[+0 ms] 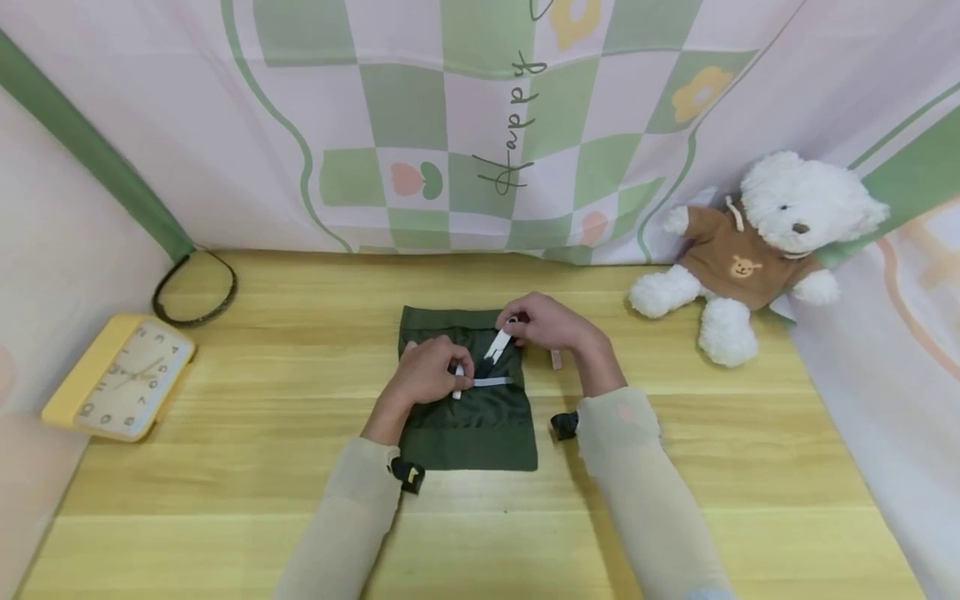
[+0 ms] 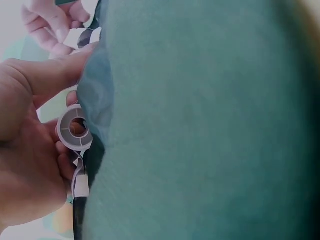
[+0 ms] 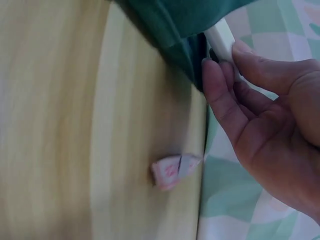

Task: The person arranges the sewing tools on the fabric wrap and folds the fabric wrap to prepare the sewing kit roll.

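A dark green cloth pouch point(image 1: 468, 450) lies spread on the table, crossed by a pale narrow band point(image 1: 492, 382). My left hand point(image 1: 435, 371) pinches the pouch beside the band's left end, thumb and fingers curled at the cloth. Close by that hand, the left wrist view has a grey spoked ring point(image 2: 64, 131), its kind unclear, against the cloth. Between thumb and fingers, my right hand point(image 1: 551, 322) holds a slim white tool point(image 1: 501, 342) slanting over the pouch's upper right part. Its lower end looks forked and dark; the cloth hides part of it in the right wrist view.
A small pink-and-white packet point(image 1: 556, 359) lies right of the pouch. At the left stand a yellow clock point(image 1: 131, 375) and a dark hoop point(image 1: 197, 321). A white teddy bear point(image 1: 750, 250) sits at the back right, before a checkered curtain point(image 1: 480, 108).
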A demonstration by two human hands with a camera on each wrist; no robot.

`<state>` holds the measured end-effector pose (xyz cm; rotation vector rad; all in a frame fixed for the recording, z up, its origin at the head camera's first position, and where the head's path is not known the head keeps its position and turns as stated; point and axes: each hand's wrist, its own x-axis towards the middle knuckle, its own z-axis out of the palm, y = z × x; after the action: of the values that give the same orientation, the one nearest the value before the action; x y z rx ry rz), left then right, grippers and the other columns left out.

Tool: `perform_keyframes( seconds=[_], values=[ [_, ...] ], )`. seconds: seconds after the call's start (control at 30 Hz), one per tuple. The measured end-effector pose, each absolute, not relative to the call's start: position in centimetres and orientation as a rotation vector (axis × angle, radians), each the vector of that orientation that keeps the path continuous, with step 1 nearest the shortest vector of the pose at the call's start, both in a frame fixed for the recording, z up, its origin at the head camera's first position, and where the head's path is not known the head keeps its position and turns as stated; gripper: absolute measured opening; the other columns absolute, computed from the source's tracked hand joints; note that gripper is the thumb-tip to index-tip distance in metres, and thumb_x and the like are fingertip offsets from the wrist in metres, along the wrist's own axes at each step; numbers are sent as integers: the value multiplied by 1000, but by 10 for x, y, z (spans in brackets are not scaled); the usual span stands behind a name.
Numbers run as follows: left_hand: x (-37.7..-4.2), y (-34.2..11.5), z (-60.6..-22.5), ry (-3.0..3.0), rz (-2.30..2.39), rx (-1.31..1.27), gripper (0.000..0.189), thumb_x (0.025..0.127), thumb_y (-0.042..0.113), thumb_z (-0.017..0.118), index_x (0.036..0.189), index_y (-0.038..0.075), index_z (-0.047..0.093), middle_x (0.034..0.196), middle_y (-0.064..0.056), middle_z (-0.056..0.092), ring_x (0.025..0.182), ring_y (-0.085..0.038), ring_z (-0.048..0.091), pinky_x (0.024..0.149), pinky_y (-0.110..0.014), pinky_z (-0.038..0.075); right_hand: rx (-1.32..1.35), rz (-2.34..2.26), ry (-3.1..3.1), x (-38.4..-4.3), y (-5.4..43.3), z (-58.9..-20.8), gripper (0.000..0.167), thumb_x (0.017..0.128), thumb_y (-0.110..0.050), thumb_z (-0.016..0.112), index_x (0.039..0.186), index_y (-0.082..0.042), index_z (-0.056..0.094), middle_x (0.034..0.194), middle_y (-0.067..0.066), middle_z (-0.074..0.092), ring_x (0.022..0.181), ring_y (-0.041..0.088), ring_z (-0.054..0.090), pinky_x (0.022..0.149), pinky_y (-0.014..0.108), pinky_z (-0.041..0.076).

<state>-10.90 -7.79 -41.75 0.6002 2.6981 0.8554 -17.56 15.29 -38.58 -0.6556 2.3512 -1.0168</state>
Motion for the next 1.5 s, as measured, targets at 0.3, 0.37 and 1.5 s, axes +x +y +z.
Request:
perform_keyframes(
  seconds=[0.3,0.37,1.5],
  values=[
    [-109,-79,-419,2689,844,591,17,92,22,77,77,23,70,82,7,56,78,-13,51,75,-38,27,-406,-1311,2271,-168,133,-399,32,104,-8,58,132,4,49,103,20,65,87,31,67,77,40,57],
    [-109,-79,-419,2692,838,579,16,92,23,77,78,23,70,82,6,56,77,-13,51,75,-38,26,-356,-1366,2257,-167,131,-403,32,103,-8,59,131,4,48,108,22,67,90,32,67,78,40,57],
    [-107,-78,-418,2666,880,548,12,94,23,76,82,21,71,82,5,56,78,-15,50,74,-39,26,-354,-1363,2243,-168,130,-413,30,94,-7,72,122,4,70,112,17,70,103,31,66,87,42,54]
  ],
)
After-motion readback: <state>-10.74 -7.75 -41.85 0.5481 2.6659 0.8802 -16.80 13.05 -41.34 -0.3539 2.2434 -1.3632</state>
